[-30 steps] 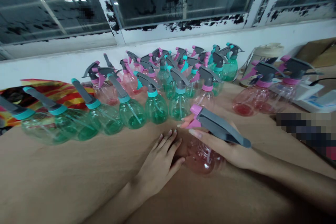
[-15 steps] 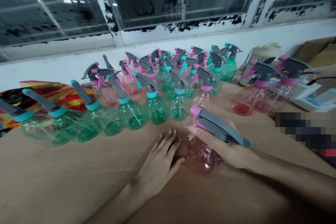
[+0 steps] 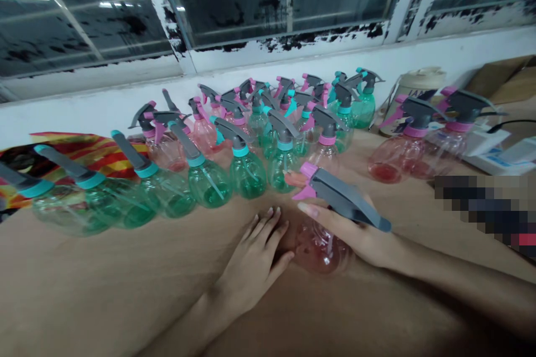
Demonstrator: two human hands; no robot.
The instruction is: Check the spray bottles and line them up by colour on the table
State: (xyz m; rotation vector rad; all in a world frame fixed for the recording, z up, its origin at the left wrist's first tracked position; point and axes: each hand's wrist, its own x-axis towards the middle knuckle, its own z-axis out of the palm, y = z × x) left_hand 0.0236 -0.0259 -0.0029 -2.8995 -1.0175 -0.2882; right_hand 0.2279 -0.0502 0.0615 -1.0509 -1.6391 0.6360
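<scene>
A pink see-through spray bottle (image 3: 320, 251) with a grey and pink trigger head stands on the table in front of me. My right hand (image 3: 355, 228) is around its neck beneath the head, the thumb on the near side and a fingertip showing past the pink trigger. Part of the grip is hidden by the head. Just left of the bottle, my left hand (image 3: 255, 262) lies flat on the wood, fingers stretched out and holding nothing. Beyond it stands a green spray bottle (image 3: 248, 175) with a turquoise collar, one of several in a row.
More pink and green spray bottles crowd the back by the wall. Two pink spray bottles (image 3: 396, 159) stand at the right, near a white jug (image 3: 419, 86), a cardboard box (image 3: 502, 81) and a white device (image 3: 498, 156). A red-yellow wrapper (image 3: 96, 148) lies at left.
A right-hand fingertip now shows beyond the trigger, further out than before. The bottle's head has shifted slightly left and up. My left hand has stayed put.
</scene>
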